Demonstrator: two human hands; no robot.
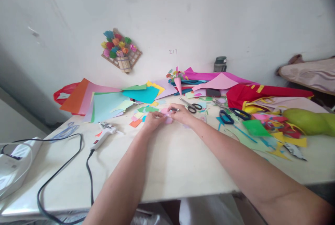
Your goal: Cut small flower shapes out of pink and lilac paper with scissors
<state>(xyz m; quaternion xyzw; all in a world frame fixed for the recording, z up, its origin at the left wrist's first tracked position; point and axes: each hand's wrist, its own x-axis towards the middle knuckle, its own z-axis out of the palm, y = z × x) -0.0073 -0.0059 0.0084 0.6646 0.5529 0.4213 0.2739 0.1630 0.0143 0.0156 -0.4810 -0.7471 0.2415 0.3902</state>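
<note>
Over the middle of the table my two hands meet at a small pink paper piece. My left hand has its fingertips closed on the left edge of the paper. Just right of it, my right hand pinches a thin, dark, pen-like thing above the same paper; its exact kind is too small to tell. Small coloured paper cut-outs lie left of my left hand. Black-handled scissors rest behind my right hand.
A white glue gun with a black cable lies at left, near a power strip. Paper sheets and a pink paper cone with flowers stand behind. Blue-handled scissors, a phone and paper scraps are at right.
</note>
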